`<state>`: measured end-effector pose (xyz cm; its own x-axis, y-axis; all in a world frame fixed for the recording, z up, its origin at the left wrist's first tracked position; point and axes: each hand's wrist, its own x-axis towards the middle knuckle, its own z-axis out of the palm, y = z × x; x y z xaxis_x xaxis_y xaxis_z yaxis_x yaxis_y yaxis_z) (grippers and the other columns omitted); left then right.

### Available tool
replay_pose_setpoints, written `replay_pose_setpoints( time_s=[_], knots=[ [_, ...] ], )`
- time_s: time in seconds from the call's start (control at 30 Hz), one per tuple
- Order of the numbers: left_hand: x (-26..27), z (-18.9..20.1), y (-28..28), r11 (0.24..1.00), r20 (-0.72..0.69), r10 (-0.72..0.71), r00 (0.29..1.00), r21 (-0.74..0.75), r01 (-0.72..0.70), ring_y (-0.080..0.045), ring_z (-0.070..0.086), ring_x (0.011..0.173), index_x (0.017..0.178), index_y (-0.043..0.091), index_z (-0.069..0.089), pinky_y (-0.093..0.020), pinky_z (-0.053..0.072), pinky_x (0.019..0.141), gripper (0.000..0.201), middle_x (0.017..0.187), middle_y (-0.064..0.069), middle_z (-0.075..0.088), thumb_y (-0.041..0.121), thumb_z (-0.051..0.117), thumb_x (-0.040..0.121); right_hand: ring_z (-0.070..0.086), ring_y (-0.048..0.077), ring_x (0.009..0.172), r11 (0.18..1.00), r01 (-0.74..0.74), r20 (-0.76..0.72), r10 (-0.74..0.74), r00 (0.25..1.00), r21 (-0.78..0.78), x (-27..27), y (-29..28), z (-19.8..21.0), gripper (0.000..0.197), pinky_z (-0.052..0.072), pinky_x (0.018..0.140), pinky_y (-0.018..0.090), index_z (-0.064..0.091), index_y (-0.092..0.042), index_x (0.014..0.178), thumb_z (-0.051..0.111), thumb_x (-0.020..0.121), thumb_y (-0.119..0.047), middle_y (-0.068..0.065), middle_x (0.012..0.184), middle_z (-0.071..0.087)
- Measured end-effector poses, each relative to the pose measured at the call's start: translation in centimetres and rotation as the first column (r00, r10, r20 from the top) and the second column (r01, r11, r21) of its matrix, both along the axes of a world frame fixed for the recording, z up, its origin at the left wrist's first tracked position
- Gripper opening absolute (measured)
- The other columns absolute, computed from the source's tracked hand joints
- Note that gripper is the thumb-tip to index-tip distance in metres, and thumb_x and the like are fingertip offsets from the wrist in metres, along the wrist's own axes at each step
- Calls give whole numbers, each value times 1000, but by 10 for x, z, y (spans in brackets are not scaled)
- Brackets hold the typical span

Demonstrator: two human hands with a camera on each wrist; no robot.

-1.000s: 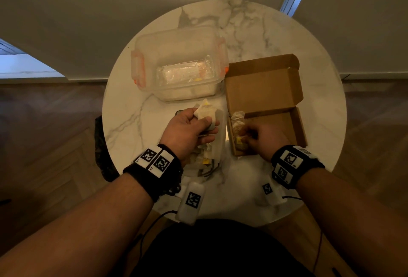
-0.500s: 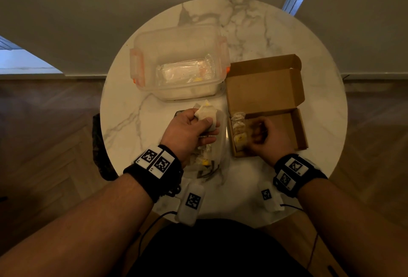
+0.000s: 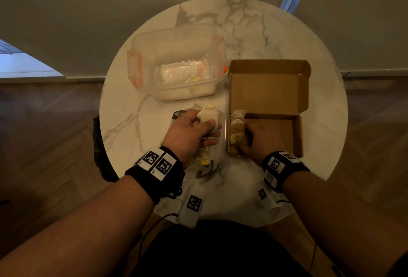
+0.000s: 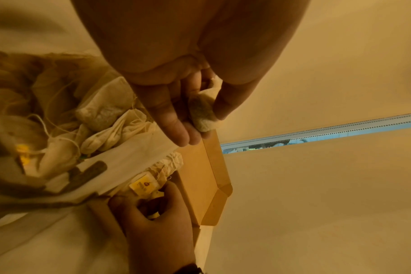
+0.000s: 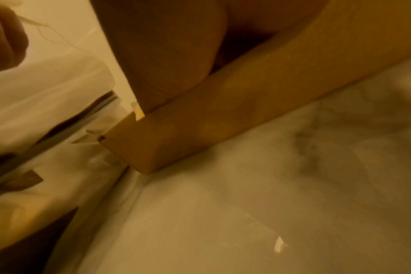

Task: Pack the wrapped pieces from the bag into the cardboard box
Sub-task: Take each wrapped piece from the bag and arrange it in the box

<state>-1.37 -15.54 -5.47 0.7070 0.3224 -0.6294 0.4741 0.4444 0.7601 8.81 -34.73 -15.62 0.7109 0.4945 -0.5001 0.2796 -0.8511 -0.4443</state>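
Observation:
My left hand (image 3: 207, 123) hovers over the clear plastic bag (image 3: 212, 159) and pinches one pale wrapped piece (image 3: 207, 114) between thumb and fingers; in the left wrist view the same piece (image 4: 203, 115) sits in that hand (image 4: 197, 128). Several more pieces (image 4: 101, 115) with strings and yellow tags lie in the bag. The open cardboard box (image 3: 284, 135) stands to the right. A row of pieces (image 3: 237, 122) lies along its left wall. My right hand (image 3: 245, 142) is inside the box at that row, fingers curled round a piece beside a yellow tag (image 4: 143, 185).
A clear plastic container (image 3: 176, 60) with orange latches stands behind the bag and holds a clear packet. Everything sits on a round marble table (image 3: 320, 122) near the wall. Two white tagged devices (image 3: 192, 206) hang at the near edge.
My right hand pulled back a little inside the box, then pushed in again against the row at the left wall. The left hand has kept its piece in place.

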Motion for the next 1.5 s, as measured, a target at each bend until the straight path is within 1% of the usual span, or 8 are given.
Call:
replay_pose_setpoints(
  time_s=[0.23, 0.33, 0.43, 0.57, 0.73, 0.97, 1.1, 1.5],
  knots=[
    [-5, 0, -1, 1000, -9, 3, 1000, 6, -3, -21, 74, 85, 124, 5, 61, -32, 62, 74, 23, 93, -9, 77, 6, 60, 101, 66, 21, 94, 996, 0, -3, 0, 1000, -89, 4, -5, 7, 66, 58, 80, 41, 44, -40, 132, 70, 76, -61, -5, 111, 67],
    [-5, 0, -2, 1000, -9, 0, 1000, 8, 0, -22, 74, 86, 125, 4, 62, -32, 63, 74, 24, 94, -10, 77, 7, 60, 101, 66, 25, 97, 996, 51, -30, -53, 998, -75, 7, 3, 10, 80, 55, 79, 38, 38, -37, 139, 79, 71, -49, -3, 115, 66],
    [-4, 1, -4, 1000, -12, -9, 1000, 8, 9, -21, 74, 84, 124, 3, 61, -32, 62, 74, 24, 93, -9, 77, 6, 60, 100, 66, 25, 98, 993, 116, -73, -115, 991, 19, 7, 12, 9, 70, 48, 76, 31, 45, -32, 135, 80, 75, -36, -1, 115, 66],
    [-4, 0, -4, 1000, -20, -26, 999, 16, 27, -20, 74, 85, 124, 3, 61, -32, 62, 74, 24, 94, -10, 77, 6, 60, 100, 66, 22, 99, 992, 98, 10, -99, 995, 75, -1, 8, 2, 56, 49, 77, 32, 49, -41, 132, 67, 80, -54, -5, 113, 66],
    [-6, -2, -5, 999, -29, -35, 999, 23, 36, -20, 74, 84, 125, 2, 61, -32, 61, 73, 25, 94, -10, 77, 6, 59, 101, 66, 25, 99, 998, 52, 28, -51, 998, -41, 1, 0, 4, 56, 43, 73, 31, 46, -42, 139, 61, 89, -61, 0, 113, 69],
    [-6, 1, -7, 999, -23, -44, 999, 17, 44, -17, 74, 79, 127, 3, 59, -31, 62, 72, 26, 89, -7, 78, 5, 59, 100, 65, 21, 101, 994, 87, -7, -87, 996, 61, 3, -2, 0, 68, 52, 82, 35, 49, -41, 132, 83, 74, -46, -7, 115, 67],
    [-7, 2, -7, 999, -24, -44, 999, 15, 44, -17, 74, 79, 125, 3, 60, -31, 62, 72, 25, 89, -7, 77, 5, 59, 101, 66, 19, 100, 991, 82, 5, -83, 997, 107, 0, -6, -2, 63, 56, 86, 40, 51, -41, 127, 82, 73, -42, -7, 113, 68],
    [-5, 6, -11, 996, -26, -78, 997, -37, 77, -25, 75, 87, 117, 8, 65, -31, 62, 71, 27, 97, -14, 76, -4, 48, 99, 60, 20, 118, 991, 65, 9, -66, 998, 117, 0, -13, 8, 93, 53, 98, 42, 37, -42, 145, 87, 67, -47, -4, 132, 61]
  ],
)
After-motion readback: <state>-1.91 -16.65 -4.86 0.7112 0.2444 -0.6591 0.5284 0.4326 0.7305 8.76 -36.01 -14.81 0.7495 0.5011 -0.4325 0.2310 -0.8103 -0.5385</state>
